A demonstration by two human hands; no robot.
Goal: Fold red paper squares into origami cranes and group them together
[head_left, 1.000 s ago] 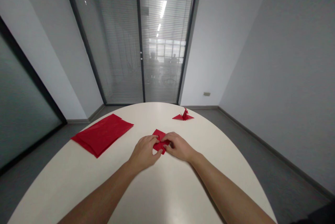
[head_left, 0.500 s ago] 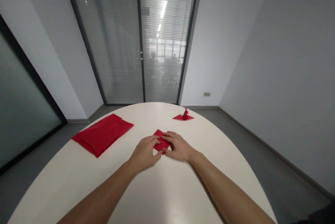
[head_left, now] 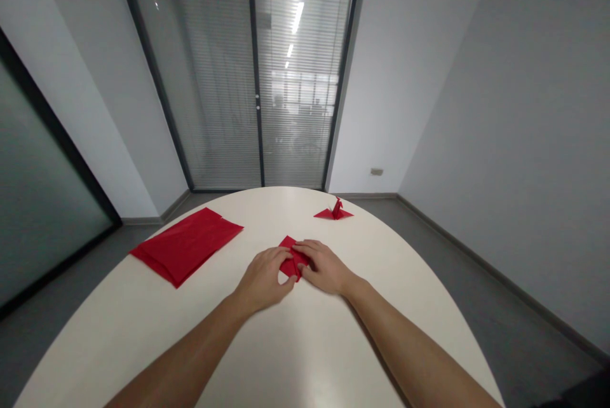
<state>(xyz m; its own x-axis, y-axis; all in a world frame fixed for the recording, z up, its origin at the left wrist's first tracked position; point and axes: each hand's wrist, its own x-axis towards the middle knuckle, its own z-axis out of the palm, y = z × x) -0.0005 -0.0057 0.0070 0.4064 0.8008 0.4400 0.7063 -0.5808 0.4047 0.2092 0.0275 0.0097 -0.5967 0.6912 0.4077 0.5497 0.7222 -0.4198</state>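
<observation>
Two bare hands meet over a small folded red paper near the middle of a round white table. The paper lies flat on the tabletop between the hands, its far corner showing beyond the fingers.

The left hand is palm down with its fingers curled, their tips on the paper's left edge and the thumb by its near corner. Whether it pinches the paper or only presses on it cannot be told.

The right hand is also palm down. Its fingers are stretched flat across the paper's right part, pressing down rather than closing around it.

Both forearms run in from the near edge and converge on the paper.

A stack of red sheets lies well apart to the left. A finished red paper crane stands on the table beyond the right hand.
</observation>
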